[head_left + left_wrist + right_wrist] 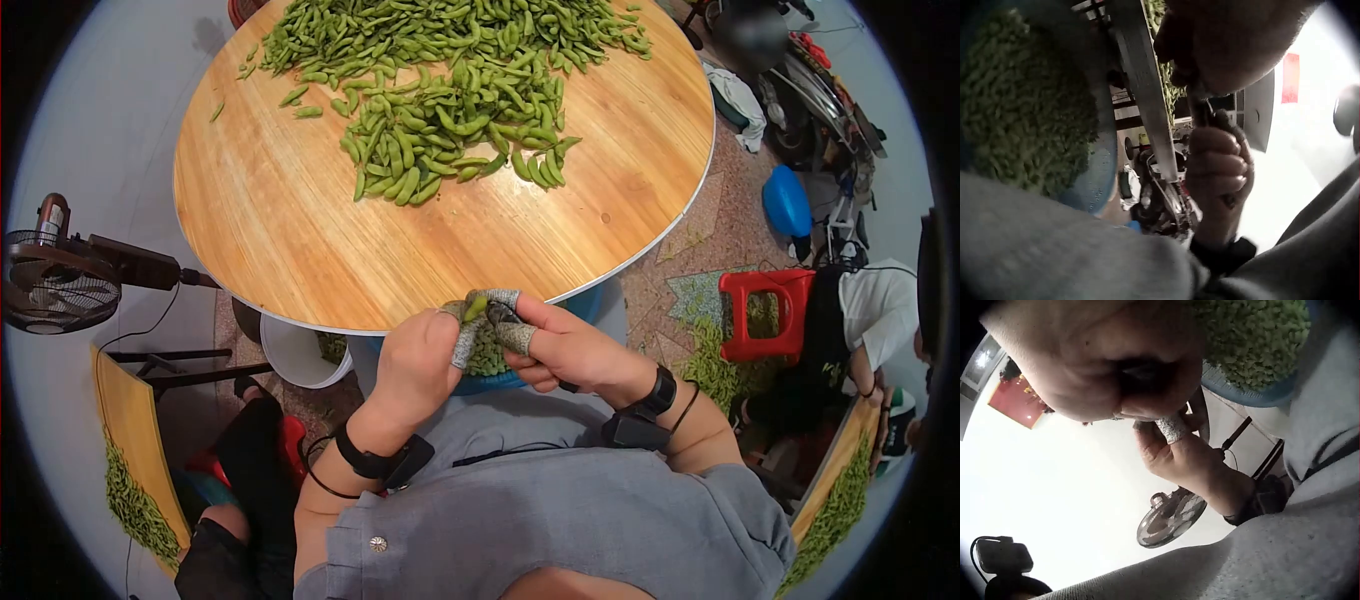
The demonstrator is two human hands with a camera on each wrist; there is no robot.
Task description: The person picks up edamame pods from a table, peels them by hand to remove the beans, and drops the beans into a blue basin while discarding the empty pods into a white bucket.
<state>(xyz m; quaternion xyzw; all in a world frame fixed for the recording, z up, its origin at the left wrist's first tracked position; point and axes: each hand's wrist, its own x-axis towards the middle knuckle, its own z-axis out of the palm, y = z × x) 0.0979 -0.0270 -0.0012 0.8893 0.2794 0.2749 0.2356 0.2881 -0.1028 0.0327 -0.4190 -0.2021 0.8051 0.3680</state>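
In the head view a green pod (477, 306) is pinched between wrapped fingertips just past the table's near edge. The left hand (418, 362) holds it from the left. Close against it, the right hand (575, 350) has its fingers curled round a dark, thin object, partly hidden; its shape is unclear. Grey wraps cover several fingertips. Below the hands, a blue basin (488, 383) holds shelled beans. The right wrist view shows the left hand (1188, 462) beyond the right hand (1110, 362); the left wrist view shows the right hand's (1216, 169) curled fingers.
A pile of pods (450, 100) covers the far part of the round table (300, 240). At the left are a white bucket (300, 355) and a fan (65, 280). A red stool (735, 320) and another person's white sleeve (885, 310) are at the right.
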